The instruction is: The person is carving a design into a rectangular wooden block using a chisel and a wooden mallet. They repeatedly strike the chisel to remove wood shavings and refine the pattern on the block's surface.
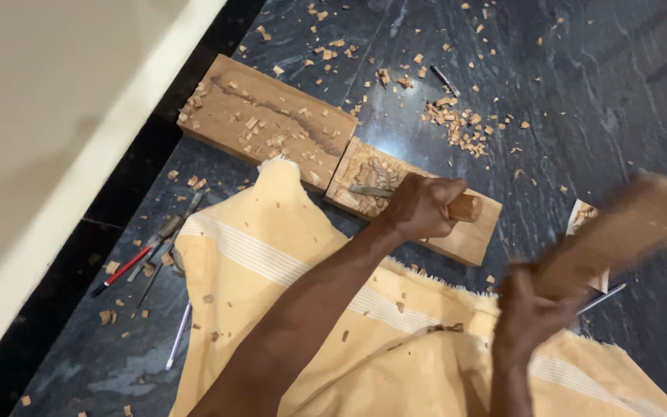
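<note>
Nearest the camera, at 6 o'clock: a yellow cloth (326, 309) with pale stripes lay over the person's lap, soft and loose, flecked with wood chips.
Right hand: the right hand (526, 313) at 5 o'clock was clenched round the handle end of a wooden mallet (619, 232), raised and blurred; the mallet looked stiff and fairly heavy, best held low on the handle as it was.
Left hand: the left hand (422, 207) near the centre was wrapped tight round the wooden handle of a chisel (395, 193), its blade lying low across the carved block.
Chisel handling: it seemed light and rigid, with a sharp tip; the round handle was the safe place to hold, and its end (466, 207) stuck out past the fist.
Carved block: the small pale block (457, 235) sat on the floor just beyond the cloth, touching the long plank at its left end; hard, solid, and likely to slide on smooth stone unless braced.
Long plank: the darker plank (264, 120) stretched toward 10 o'clock, littered with chips.
Left of the cloth, at 8 o'clock: a red-handled tool (125, 269) and slim metal tools (179, 336) lay on the dark stone floor (604, 93).
Right, at 3 o'clock: another small carved piece (584, 216) lay partly behind the mallet.
Far, at 1 o'clock: a heap of wood chips (457, 123) and one loose metal tool (443, 79).
In the way: the cloth edge crowded the block's near side, and the left forearm crossed close under the mallet's path.
</note>
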